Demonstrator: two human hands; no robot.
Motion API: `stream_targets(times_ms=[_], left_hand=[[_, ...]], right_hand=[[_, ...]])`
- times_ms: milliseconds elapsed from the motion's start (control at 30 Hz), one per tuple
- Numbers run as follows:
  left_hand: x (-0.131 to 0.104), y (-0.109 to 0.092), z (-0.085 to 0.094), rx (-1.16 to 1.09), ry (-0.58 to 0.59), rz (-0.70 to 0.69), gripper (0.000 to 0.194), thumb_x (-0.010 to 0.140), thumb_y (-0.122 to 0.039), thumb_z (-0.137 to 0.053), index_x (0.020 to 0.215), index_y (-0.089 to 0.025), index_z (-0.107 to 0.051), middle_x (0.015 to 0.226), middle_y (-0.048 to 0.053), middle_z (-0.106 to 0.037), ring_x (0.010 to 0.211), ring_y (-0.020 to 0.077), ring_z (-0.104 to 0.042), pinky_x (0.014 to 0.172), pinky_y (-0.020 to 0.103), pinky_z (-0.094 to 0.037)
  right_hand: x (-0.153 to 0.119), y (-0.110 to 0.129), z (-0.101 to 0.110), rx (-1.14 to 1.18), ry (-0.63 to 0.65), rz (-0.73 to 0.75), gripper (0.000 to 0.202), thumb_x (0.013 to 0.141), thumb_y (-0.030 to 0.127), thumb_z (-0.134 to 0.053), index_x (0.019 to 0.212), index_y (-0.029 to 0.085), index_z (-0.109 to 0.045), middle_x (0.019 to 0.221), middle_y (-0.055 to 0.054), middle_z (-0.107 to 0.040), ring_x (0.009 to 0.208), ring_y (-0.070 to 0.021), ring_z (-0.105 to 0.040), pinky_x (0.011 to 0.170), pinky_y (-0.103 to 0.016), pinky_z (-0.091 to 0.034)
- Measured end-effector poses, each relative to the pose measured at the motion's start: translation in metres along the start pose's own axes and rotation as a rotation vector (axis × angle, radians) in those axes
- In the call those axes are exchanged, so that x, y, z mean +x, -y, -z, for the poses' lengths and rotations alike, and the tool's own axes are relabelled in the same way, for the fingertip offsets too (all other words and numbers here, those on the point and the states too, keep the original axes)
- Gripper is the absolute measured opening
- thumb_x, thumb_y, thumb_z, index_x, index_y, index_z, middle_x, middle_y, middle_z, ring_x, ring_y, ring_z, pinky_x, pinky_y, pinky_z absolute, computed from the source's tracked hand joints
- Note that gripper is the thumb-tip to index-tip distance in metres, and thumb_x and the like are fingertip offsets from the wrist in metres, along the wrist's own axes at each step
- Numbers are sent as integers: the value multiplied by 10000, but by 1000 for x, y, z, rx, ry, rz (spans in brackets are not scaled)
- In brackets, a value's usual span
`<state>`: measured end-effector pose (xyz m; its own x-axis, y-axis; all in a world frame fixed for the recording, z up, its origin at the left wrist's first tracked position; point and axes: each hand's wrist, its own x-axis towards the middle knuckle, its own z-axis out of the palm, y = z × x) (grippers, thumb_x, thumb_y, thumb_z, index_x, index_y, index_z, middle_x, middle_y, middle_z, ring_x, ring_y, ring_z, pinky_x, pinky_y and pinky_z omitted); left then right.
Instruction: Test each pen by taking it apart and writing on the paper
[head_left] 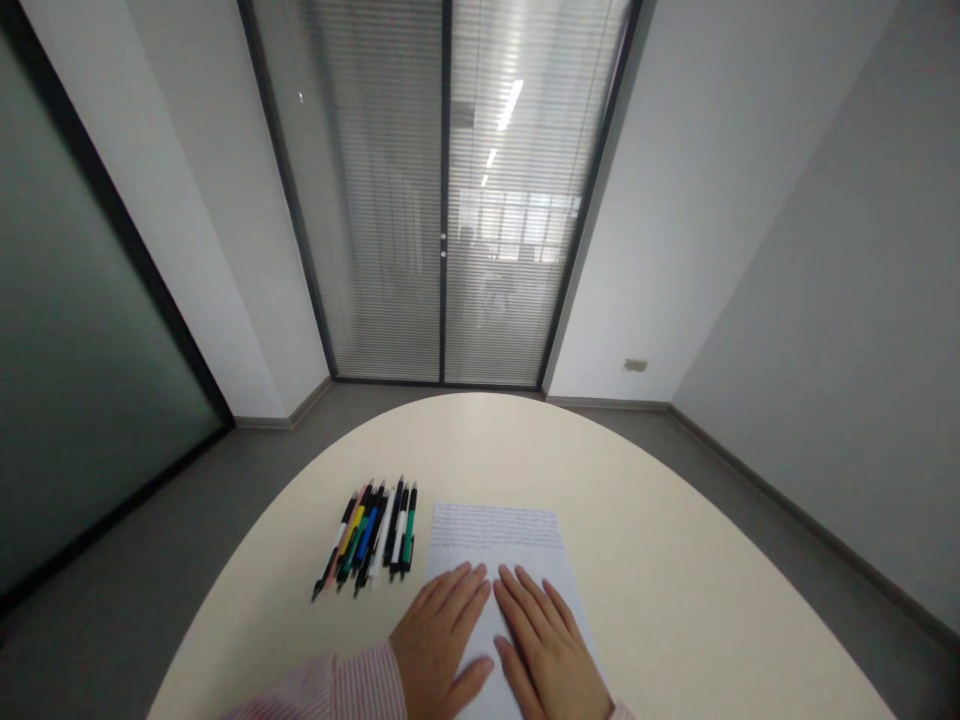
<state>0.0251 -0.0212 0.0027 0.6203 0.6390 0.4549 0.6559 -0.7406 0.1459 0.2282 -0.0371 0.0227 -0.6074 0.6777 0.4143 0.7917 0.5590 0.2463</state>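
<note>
A white sheet of paper (pixel 491 530) with lines of small writing across its upper part lies on the pale round table (pixel 667 570). Resting flat on the sheet's left side is my left hand (pixel 442 635), fingers stretched out. My right hand (pixel 547 640) lies flat on the right side of the same sheet, its fingers extended too. The fingertips of both hands come close together near the middle, and neither hand holds anything. Both hands cover much of the paper's lower part. Left of the sheet, several pens (pixel 371 535) with coloured barrels lie side by side.
The table's curved far edge (pixel 480 394) faces glass panels with blinds (pixel 390 220). A frosted panel (pixel 90 350) stands on the left. White walls (pixel 720 200) rise on the right, with a small plate (pixel 635 365) low on one. Grey floor (pixel 247 470) surrounds the table.
</note>
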Motion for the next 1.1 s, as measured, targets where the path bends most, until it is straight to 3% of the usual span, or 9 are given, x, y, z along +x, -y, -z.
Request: stream_targets(times_ms=[200,567,800,1100], left_hand=[[2,-1,8,-22,66,17,549,876,-320,-506,1379,-144,-370,1431,111,-450,1303,274,-397,1044,436,-386],[3,0,11,-36,59,7,530,904,-337,-461,1386,-142,-359,1431,125,-446,1307,281,-394,1033,447,-396],[3,1,15,-28,118,-14,563,900,-349,-479,1398,-124,-345,1451,125,-418,1318,284,-377,1041,447,-393],[4,1,16,-28,103,-12,571,895,-343,-483,1404,-127,-338,1451,126,-419,1319,279,-377,1042,442,-396]], right_hand=[[-2,2,0,72,40,-27,466,916,261,-450,1356,108,-434,1416,-80,-447,1267,-273,-468,940,-456,-470],[-2,1,3,124,35,-49,483,917,260,-459,1375,114,-412,1422,-89,-444,1275,-275,-456,963,-462,-446],[-5,3,-1,196,27,-74,514,919,251,-454,1412,137,-361,1435,-86,-435,1311,-277,-405,999,-473,-414],[-2,2,1,151,22,-56,487,919,257,-458,1382,117,-406,1420,-94,-453,1285,-277,-443,972,-470,-435]])
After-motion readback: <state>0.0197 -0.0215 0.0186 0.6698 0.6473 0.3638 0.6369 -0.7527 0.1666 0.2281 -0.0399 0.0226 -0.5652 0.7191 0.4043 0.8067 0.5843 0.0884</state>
